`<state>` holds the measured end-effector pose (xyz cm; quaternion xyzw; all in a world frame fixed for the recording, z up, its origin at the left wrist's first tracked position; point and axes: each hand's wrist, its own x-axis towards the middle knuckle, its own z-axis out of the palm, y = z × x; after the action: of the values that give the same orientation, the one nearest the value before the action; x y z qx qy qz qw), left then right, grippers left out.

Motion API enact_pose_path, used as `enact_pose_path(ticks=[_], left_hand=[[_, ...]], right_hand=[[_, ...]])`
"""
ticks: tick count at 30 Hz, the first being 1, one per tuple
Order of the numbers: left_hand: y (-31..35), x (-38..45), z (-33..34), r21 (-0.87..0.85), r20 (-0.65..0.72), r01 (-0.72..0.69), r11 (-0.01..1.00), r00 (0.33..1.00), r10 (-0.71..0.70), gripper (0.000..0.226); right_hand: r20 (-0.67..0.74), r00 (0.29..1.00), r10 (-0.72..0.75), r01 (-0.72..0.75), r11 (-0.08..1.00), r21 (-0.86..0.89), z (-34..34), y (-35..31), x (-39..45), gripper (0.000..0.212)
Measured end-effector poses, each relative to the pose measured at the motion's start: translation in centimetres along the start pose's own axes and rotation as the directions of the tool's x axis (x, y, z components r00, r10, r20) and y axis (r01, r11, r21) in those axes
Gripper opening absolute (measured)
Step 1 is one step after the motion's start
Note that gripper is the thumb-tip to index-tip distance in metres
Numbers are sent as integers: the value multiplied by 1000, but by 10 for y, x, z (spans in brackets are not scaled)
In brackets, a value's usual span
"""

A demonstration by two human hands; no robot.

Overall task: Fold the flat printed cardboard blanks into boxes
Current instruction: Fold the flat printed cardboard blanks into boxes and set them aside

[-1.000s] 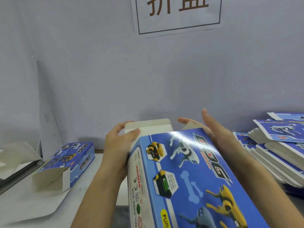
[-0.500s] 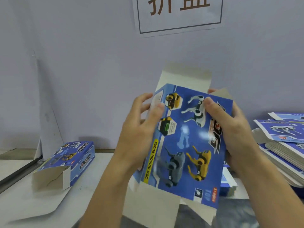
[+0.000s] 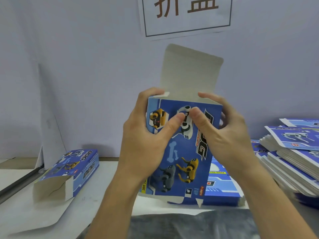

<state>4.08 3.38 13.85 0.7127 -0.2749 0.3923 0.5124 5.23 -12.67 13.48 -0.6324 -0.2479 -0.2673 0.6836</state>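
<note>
A blue printed cardboard box (image 3: pixel 183 152) with robot-dog pictures stands upright in front of me, opened into a tube, its grey top flap (image 3: pixel 189 73) sticking straight up. My left hand (image 3: pixel 148 135) grips the box's left side, thumb on the printed front and fingers over the top left corner. My right hand (image 3: pixel 222 128) grips the right side, thumb on the front beside the left thumb, fingers curled over the top edge. The lower end of the box hangs just above the table with small flaps loose.
A folded blue box (image 3: pixel 69 171) lies on the white table (image 3: pixel 96 204) at left, open end toward me. A tall stack of flat blanks (image 3: pixel 293 156) sits at right, with another blank (image 3: pixel 222 187) lying behind the held box. A wall with a paper sign (image 3: pixel 186 14) is close behind.
The box was raised and turned from lying tilted toward me to upright. Both hands shifted up to its top end, thumbs meeting on the front, and the top flap now stands vertical.
</note>
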Motion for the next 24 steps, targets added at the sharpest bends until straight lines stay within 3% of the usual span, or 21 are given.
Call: enact_pose_path(ticks=[4,8,15,20,22,24], left_hand=[[-2,-3,6,-94,33,74,993,997,-72,32],[-3,-4,5,-145,62,191,971,981,-184,32],[-8,0,5,-197,-185,307,931,921,-343,25],[-7,-2,3,-293,-180,322,900,906,-383,25],[-10,-2,3,-317,-117,350,881,908,-403,52],[-13,-2,2,-296,-98,349,889,915,-391,61]], right_hand=[[30,993,112,-109,990,-94,3,9,0,56],[10,988,156,-156,987,49,3,16,3,49],[-1,988,151,-151,988,-11,20,10,-5,31],[-26,980,195,-193,979,69,28,11,-9,19],[-35,973,230,-225,968,110,25,13,-9,33],[-21,969,245,-242,966,94,22,14,-8,55]])
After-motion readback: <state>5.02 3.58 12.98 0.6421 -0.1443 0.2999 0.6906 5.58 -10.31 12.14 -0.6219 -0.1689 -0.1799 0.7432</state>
